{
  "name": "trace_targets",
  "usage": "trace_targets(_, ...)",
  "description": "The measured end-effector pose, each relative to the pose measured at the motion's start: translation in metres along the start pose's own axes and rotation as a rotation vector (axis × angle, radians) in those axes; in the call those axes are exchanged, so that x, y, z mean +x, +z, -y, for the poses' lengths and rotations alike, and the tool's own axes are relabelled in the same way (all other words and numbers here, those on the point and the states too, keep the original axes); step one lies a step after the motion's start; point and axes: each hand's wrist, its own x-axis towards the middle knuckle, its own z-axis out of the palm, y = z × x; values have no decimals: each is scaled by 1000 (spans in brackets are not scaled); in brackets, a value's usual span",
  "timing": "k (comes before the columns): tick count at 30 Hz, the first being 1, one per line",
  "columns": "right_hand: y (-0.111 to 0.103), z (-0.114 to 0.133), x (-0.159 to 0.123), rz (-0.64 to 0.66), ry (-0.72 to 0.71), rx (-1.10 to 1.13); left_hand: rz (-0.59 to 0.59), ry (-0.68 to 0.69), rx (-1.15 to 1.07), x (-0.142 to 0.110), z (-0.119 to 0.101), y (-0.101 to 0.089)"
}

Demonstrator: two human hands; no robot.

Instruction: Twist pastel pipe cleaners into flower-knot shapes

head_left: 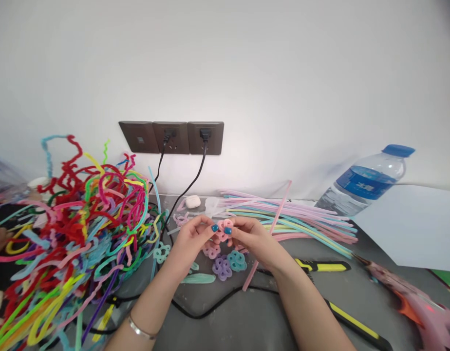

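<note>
Between the fingertips of both hands is a small pink pipe-cleaner flower (pixel 224 229) made of curled loops. My left hand (pixel 199 234) pinches its left side, and my right hand (pixel 247 236) grips the right side, thumbs facing me. Just below lie finished-looking looped flowers: a purple one (pixel 222 267), a teal one (pixel 237 261) and a pink one (pixel 211 250), partly hidden by my fingers. A mint flower (pixel 161 252) rests left of my left wrist. One straight pink pipe cleaner (pixel 279 209) slants behind my right hand.
A big tangle of coloured pipe cleaners (pixel 97 219) fills the left. Straight pastel pipe cleaners (pixel 312 222) lie along the wall. To the right are yellow-black pliers (pixel 327 266), a pink glue gun (pixel 400 292), a water bottle (pixel 367 180) and white paper (pixel 418 224). A black cable (pixel 203 316) crosses the table.
</note>
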Motion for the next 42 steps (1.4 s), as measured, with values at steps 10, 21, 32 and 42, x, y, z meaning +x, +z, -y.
trace_targets(10,0,1,2,-86,-123,-52,-52,33,117,3,1,-6)
trace_targets(21,0,-2,3,-55,-37,100,-31,122,139,3,6,-6)
trace_targets(32,1,1,2,-40,26,146,-16,124,171,4,7,-7)
trace_targets(42,3,1,1,20,36,243,-3,158,173,4,10,-8)
